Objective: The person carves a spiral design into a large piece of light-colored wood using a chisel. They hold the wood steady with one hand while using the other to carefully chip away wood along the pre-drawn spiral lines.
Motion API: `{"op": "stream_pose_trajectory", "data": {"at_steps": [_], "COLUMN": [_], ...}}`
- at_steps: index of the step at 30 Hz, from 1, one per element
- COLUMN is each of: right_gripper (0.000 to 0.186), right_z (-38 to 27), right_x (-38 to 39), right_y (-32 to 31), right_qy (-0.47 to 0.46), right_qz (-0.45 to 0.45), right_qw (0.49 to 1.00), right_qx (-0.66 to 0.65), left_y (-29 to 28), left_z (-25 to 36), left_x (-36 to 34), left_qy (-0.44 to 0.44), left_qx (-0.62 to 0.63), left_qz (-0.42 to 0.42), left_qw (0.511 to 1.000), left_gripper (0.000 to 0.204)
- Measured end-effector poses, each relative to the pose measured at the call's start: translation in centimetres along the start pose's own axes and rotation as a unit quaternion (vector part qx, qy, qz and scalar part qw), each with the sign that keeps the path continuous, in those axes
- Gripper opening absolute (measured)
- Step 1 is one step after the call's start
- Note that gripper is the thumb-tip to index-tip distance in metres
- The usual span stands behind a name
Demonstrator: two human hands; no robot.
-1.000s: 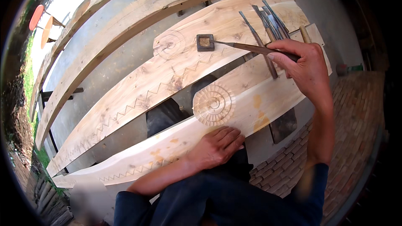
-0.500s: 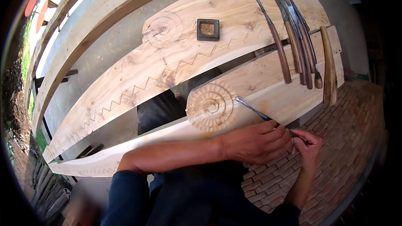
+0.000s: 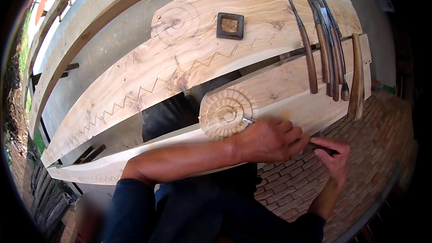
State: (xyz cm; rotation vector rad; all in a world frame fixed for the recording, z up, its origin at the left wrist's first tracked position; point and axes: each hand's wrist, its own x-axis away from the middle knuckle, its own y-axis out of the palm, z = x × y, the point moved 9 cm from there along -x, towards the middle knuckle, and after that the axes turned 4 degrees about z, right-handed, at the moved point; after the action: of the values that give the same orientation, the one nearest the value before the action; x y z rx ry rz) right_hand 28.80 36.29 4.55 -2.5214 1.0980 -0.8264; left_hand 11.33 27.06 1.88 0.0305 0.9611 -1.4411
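Observation:
Both my hands are on one chisel (image 3: 247, 120), whose metal tip meets the rim of a carved spiral rosette (image 3: 227, 112) on the lower plank (image 3: 306, 108). My left hand (image 3: 270, 140) is closed around the chisel, hiding much of it, and lies low over that plank. My right hand (image 3: 333, 157) grips the dark handle end at the plank's near edge. To the right lie several chisels (image 3: 310, 63) with wooden handles and a thick wooden club (image 3: 357, 76). A square dark block (image 3: 230, 25) with a pale centre sits on the upper plank (image 3: 112, 90), beside pencilled circles and zigzags.
Two long curved timber beams (image 3: 112, 6) run along the far left. Black supports (image 3: 164, 119) show through the gap between the planks. Brick paving (image 3: 369, 144) lies at the lower right, and orange round objects (image 3: 41, 1) stand outside at the upper left.
My right hand has moved down from the sharpening-block area to the near edge. My left hand moved right and took hold of the chisel. The tip has since moved left onto the rosette.

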Motion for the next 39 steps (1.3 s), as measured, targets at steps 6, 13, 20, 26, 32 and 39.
{"op": "stream_pose_trajectory", "data": {"at_steps": [6,13,20,26,32,39], "right_gripper": [0.026,0.026,0.027,0.025,0.022,0.022], "right_z": [0.6,0.3,0.2,0.0,0.9,1.2], "right_x": [-0.7,-1.0,-1.3,-2.4,-4.1,-4.9], "right_y": [-0.1,-0.1,-0.2,-0.6,-0.6,-0.2], "right_qy": [0.042,0.026,0.04,0.057,0.1,0.071], "right_qz": [-0.009,-0.01,-0.013,-0.016,-0.041,-0.047], "right_qw": [0.999,0.999,0.999,0.998,0.994,0.996], "right_qx": [-0.026,-0.024,-0.021,0.005,-0.001,-0.004], "left_y": [0.5,1.1,0.9,0.7,0.9,1.3], "left_z": [-0.7,-0.8,-0.9,-1.5,-2.1,-2.5], "left_x": [-0.1,0.0,-0.3,-0.7,-0.9,-0.8], "left_qy": [-0.026,-0.023,-0.034,-0.056,-0.093,-0.126], "left_qx": [0.025,-0.007,-0.011,0.009,0.014,0.01], "left_qz": [-0.019,-0.017,-0.007,0.004,0.01,0.002], "left_qw": [0.999,1.0,0.999,0.998,0.996,0.992], "left_gripper": [0.042,0.044,0.044,0.042,0.034,0.026]}}
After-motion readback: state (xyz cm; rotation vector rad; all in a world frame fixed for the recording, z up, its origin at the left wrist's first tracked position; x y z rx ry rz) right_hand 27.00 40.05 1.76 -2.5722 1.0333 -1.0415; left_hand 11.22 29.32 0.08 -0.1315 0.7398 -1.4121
